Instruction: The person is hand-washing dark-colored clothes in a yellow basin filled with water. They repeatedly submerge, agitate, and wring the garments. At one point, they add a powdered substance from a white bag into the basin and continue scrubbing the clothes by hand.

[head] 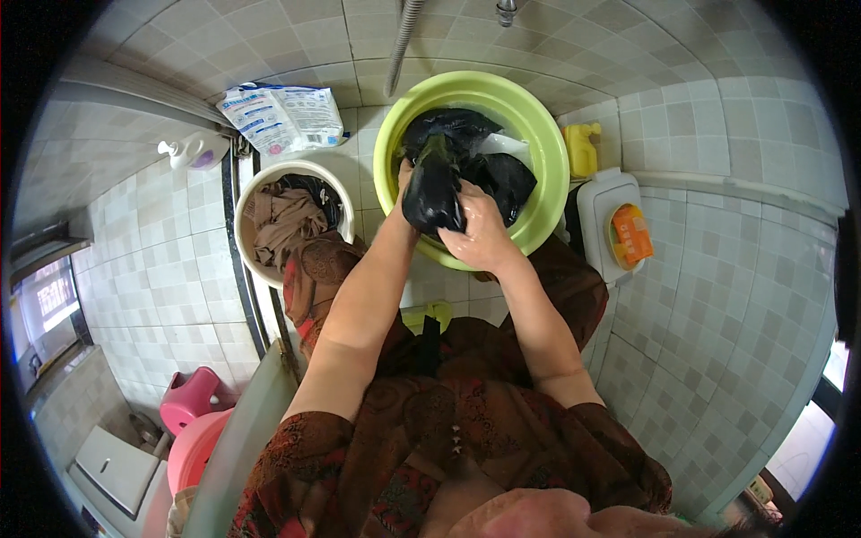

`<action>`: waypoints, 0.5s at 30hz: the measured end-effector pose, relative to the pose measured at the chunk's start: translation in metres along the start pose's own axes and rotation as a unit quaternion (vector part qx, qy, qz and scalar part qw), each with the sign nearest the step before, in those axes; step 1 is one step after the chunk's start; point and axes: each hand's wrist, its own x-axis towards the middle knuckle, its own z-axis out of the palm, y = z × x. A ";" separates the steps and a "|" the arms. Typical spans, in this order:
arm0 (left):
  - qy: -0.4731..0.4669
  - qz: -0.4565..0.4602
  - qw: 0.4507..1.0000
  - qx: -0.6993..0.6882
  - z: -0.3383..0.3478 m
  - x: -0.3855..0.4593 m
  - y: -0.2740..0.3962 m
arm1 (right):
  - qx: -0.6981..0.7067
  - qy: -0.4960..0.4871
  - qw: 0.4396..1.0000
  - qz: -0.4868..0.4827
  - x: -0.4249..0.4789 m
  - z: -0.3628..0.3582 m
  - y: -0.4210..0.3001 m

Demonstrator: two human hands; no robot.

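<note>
A wet black cloth (432,195) bulges up between my two hands over a lime-green plastic basin (551,208). My left hand (405,195) grips its left side, with most of the fingers hidden behind the fabric. On the other side my right hand (477,225) grasps the same cloth, its wet skin shining. More dark fabric (508,185) lies in the basin behind and to the right, along with a white piece (504,144) whose kind I cannot tell. How the dark folds join is unclear.
Left of the basin, a white bucket (239,222) holds brown and black clothes (282,222). A detergent bag (286,118) and a pump bottle (195,149) stand beyond. At right are a yellow bottle (580,151) and a lidded white bin (602,202) bearing an orange packet (632,232). A shower hose (403,47) hangs behind.
</note>
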 end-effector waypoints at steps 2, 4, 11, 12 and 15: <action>0.041 -0.007 0.999 -0.023 0.031 -0.011 0.011 | -0.064 0.048 0.997 -0.013 0.005 0.020 0.026; 0.082 -0.004 0.996 -0.046 0.056 -0.015 0.022 | -0.167 0.120 0.979 -0.006 0.012 0.027 0.051; 0.204 0.080 0.967 0.128 0.073 -0.014 0.014 | -0.328 0.129 0.916 0.190 0.021 -0.028 0.138; 0.170 0.109 0.960 0.192 0.075 -0.015 0.013 | -0.323 0.103 0.905 0.256 0.017 -0.040 0.138; 0.140 0.108 0.838 0.515 0.091 -0.024 0.017 | -0.256 0.243 0.898 0.261 -0.016 -0.061 0.177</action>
